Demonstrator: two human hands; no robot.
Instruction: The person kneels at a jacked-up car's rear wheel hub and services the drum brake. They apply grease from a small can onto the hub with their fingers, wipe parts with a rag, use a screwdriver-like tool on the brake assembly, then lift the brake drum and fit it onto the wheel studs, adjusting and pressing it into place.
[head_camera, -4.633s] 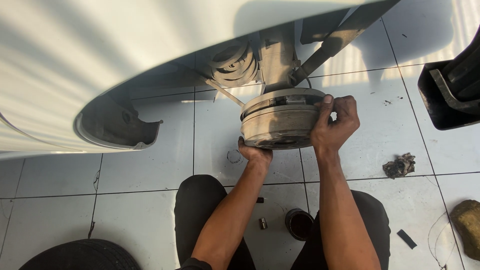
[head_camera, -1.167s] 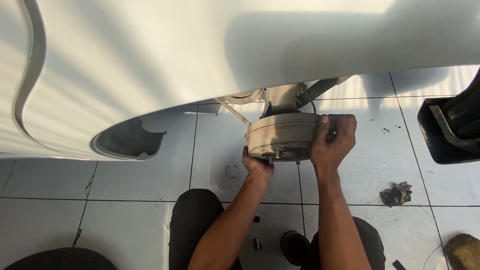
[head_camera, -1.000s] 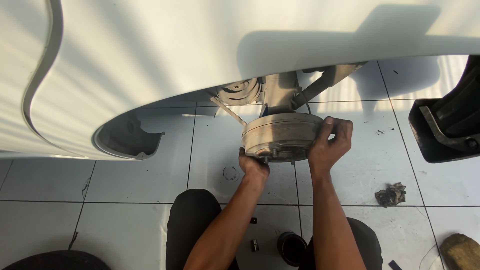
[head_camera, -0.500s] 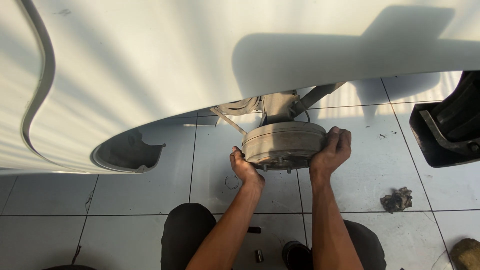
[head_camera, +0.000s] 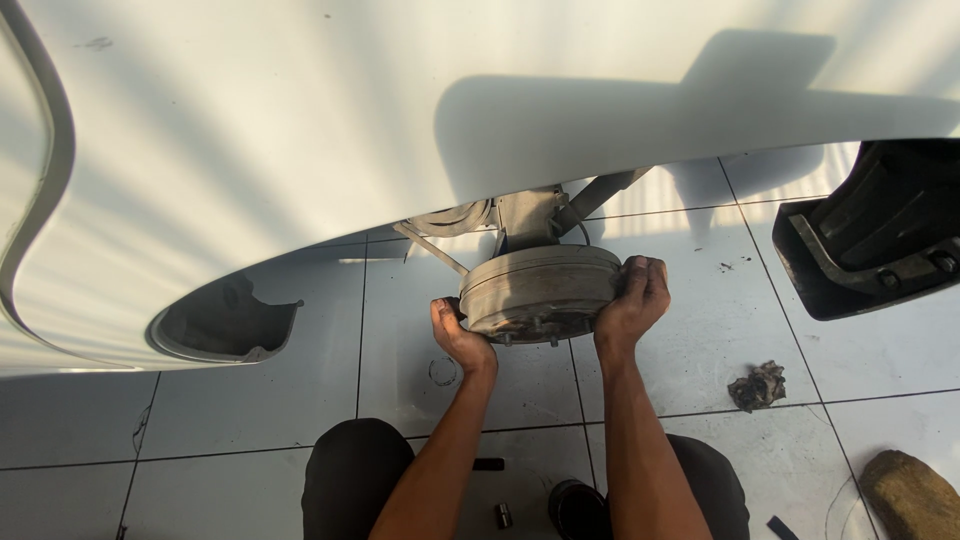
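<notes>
brake drum (head_camera: 540, 292), under the white car body (head_camera: 300, 150), looked heavy, stiff and dusty; left hand (head_camera: 458, 338) and right hand (head_camera: 632, 300) clamped its opposite rims.

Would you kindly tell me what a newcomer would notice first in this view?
The white car body fills the upper frame. Beneath it, at centre, a dusty grey brake drum is gripped by the left hand and right hand. A crumpled rag lies on the tiled floor to the right.
</notes>
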